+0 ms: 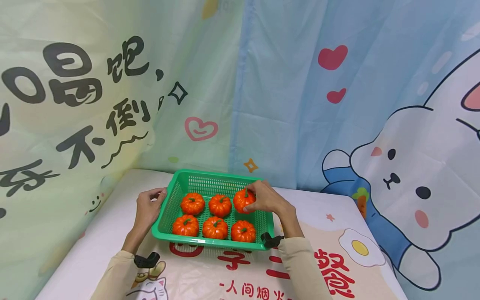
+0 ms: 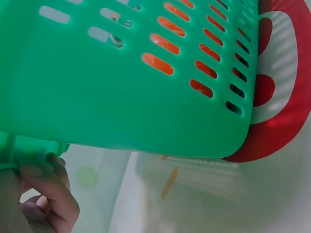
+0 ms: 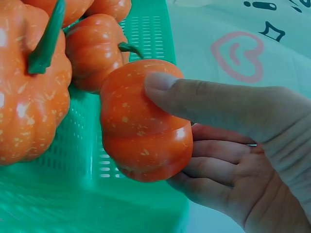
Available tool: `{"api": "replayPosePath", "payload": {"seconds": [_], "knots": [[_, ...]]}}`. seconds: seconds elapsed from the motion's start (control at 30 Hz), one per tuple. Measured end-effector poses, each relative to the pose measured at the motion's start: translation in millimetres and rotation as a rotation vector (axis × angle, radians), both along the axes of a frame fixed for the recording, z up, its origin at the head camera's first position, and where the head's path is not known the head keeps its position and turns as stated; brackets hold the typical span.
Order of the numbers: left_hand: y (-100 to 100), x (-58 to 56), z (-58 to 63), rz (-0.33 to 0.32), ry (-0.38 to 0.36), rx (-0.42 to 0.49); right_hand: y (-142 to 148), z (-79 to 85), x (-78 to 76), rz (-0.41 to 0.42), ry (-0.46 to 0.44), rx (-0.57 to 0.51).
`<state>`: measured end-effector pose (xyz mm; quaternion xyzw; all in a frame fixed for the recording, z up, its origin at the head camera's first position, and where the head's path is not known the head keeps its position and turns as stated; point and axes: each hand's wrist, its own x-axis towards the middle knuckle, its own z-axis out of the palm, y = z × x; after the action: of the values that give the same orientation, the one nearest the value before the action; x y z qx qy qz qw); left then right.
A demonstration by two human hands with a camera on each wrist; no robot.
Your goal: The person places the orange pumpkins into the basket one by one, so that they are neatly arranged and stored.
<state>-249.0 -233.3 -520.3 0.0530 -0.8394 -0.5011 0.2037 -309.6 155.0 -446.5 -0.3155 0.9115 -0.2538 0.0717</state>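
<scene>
A green plastic basket [image 1: 210, 242] with slotted walls holds several small orange toy pumpkins [image 1: 215, 228] with green stems, in two rows. My left hand [image 1: 147, 208] grips the basket's left rim; in the left wrist view its fingers [image 2: 56, 189] curl at the green edge. At the back right of the basket, my right hand [image 1: 268, 198] holds one pumpkin [image 3: 141, 131] between the thumb on one side and fingers on the other. That pumpkin's stem points up and toward the back. Another pumpkin [image 3: 95, 51] sits close beside it in the right wrist view.
The basket is on a table with a printed cloth [image 1: 247, 273] bearing red lettering and a fried egg picture [image 1: 360, 248]. Patterned curtains [image 1: 270, 104] hang right behind the table and along its left side. Dark wrist cameras [image 1: 147, 260] sit on both wrists.
</scene>
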Motion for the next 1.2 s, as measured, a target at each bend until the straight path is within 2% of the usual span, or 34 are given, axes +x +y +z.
{"api": "replayPosePath", "payload": {"seconds": [0.23, 0.7, 1.2], "knots": [[-1, -0.1, 0.3, 0.003, -0.003, 0.0, -3, -6.1, -4.8, 0.014, -0.023, 0.01], [0, 0.7, -1.2, -0.002, -0.012, 0.004, -12, -8.9, -7.5, -0.027, -0.038, 0.119], [-1, -0.6, -2.8, -0.015, -0.005, 0.016, -14, -14.0, -7.9, -0.07, -0.113, 0.182]]}}
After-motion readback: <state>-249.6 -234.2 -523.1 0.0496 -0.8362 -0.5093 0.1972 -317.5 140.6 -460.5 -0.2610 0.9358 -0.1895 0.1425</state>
